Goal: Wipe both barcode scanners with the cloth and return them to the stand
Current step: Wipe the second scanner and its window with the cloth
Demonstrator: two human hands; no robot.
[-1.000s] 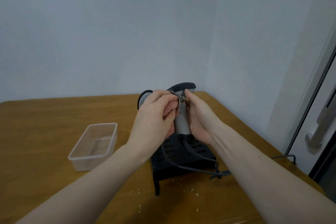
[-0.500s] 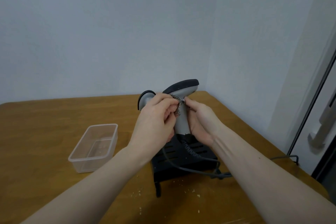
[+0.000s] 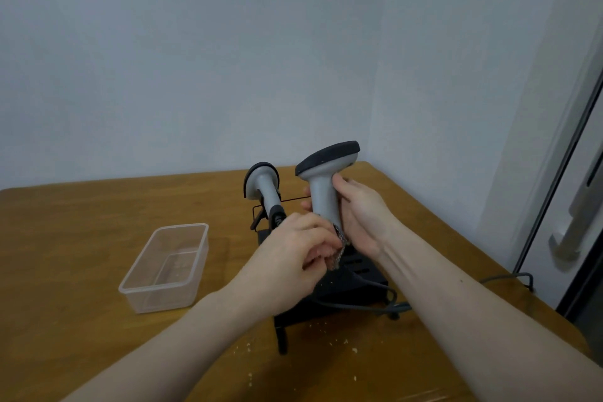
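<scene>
Wooden table (image 3: 81, 238) set into a pale-walled corner, door frame at right. Right hand (image 3: 360, 217): wrapped round the grey handle of the raised scanner (image 3: 321, 186), held upright above the stand (image 3: 346, 284), dark head tipped rightward. Left hand (image 3: 295, 248): fingers curled, pinching the cloth (image 3: 339, 246) against the handle's lower end. Second scanner (image 3: 264, 188): seated at the stand's rear, just beside the held one. Cable (image 3: 365, 303): trails from the stand toward the right table edge. Clear plastic tub (image 3: 166, 266): left of the stand, apart. Handling, judged: hard, smooth plastic shell, light, somewhat slippery; best gripped at the handle's waist; cloth soft and limp. Room: open tabletop to the left; wall and table edge close on the right; cable may snag.
</scene>
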